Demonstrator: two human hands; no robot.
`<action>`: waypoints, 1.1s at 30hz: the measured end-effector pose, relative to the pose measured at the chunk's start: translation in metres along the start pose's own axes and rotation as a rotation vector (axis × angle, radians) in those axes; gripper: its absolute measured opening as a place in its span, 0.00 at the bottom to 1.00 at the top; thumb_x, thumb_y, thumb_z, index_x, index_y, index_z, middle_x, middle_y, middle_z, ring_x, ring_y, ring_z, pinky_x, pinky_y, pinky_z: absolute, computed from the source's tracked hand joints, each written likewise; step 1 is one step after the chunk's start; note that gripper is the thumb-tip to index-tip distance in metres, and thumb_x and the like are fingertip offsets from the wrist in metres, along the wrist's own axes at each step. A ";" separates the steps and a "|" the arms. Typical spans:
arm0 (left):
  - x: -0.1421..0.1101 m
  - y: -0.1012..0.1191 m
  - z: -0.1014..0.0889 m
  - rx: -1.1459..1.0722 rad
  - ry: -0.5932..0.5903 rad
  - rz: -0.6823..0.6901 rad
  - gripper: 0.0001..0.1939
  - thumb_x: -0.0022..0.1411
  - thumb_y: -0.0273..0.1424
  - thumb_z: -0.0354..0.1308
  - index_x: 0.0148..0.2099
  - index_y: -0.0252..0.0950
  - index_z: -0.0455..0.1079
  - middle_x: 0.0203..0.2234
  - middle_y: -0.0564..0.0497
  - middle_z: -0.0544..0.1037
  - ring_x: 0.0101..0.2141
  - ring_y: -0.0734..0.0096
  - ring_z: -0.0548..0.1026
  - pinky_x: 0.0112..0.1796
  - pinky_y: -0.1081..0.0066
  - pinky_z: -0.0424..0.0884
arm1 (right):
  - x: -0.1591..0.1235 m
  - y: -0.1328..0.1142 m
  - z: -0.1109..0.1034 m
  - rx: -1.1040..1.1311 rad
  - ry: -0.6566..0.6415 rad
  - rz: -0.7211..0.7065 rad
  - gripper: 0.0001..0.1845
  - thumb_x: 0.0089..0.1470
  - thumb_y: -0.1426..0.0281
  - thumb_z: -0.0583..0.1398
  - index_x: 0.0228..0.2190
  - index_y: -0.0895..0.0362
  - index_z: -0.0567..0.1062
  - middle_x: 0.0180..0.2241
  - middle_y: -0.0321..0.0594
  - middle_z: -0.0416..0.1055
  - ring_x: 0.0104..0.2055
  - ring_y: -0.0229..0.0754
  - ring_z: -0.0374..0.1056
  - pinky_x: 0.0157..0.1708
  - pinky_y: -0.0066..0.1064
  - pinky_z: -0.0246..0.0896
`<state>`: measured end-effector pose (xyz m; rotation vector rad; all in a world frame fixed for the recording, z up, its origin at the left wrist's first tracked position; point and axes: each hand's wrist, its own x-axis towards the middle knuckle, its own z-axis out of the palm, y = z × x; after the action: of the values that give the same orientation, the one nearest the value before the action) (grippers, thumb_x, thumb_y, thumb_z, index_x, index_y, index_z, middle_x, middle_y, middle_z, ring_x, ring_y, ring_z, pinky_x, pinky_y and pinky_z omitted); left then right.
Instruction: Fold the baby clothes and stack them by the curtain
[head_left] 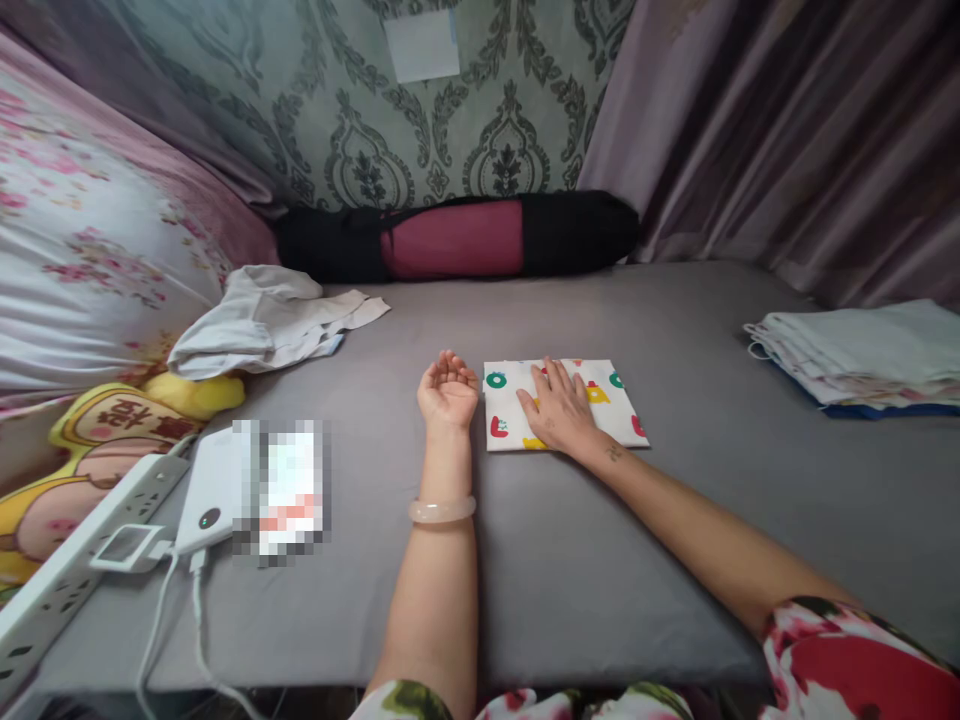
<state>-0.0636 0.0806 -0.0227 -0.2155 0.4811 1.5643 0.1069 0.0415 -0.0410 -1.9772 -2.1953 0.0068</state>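
Note:
A folded white cloth [607,395] printed with green, red and yellow shapes lies on the grey bed sheet [570,560]. My right hand [559,410] lies flat on it, palm down, fingers stretched out. My left hand [448,388] rests palm up on the sheet just left of the cloth, fingers loosely curled and holding nothing. A pale bangle [442,510] circles my left wrist.
A crumpled white garment [262,320] lies at the back left. A black and red bolster [457,238] runs along the wall. Folded cloths [862,350] are stacked at the right. A white power bank [214,490], cable and power strip [82,560] sit at the left.

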 end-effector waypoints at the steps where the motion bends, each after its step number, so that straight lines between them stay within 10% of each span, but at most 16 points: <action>1: 0.000 0.000 0.000 -0.010 0.002 0.000 0.14 0.66 0.27 0.45 0.32 0.33 0.71 0.25 0.51 0.77 0.27 0.78 0.74 0.31 0.76 0.67 | 0.000 -0.003 -0.002 -0.006 0.007 -0.009 0.34 0.64 0.56 0.42 0.62 0.65 0.57 0.66 0.55 0.47 0.68 0.55 0.41 0.64 0.51 0.35; 33: 0.005 0.012 -0.003 -0.038 -0.075 0.085 0.19 0.67 0.28 0.43 0.30 0.33 0.73 0.24 0.50 0.77 0.27 0.77 0.75 0.32 0.75 0.67 | 0.017 -0.050 0.010 0.147 -0.081 -0.197 0.33 0.64 0.59 0.42 0.64 0.64 0.55 0.67 0.47 0.48 0.69 0.50 0.39 0.65 0.48 0.29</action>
<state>-0.0764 0.0841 -0.0256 -0.1664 0.4071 1.6594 0.0546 0.0538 -0.0418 -1.7062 -2.3569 0.2176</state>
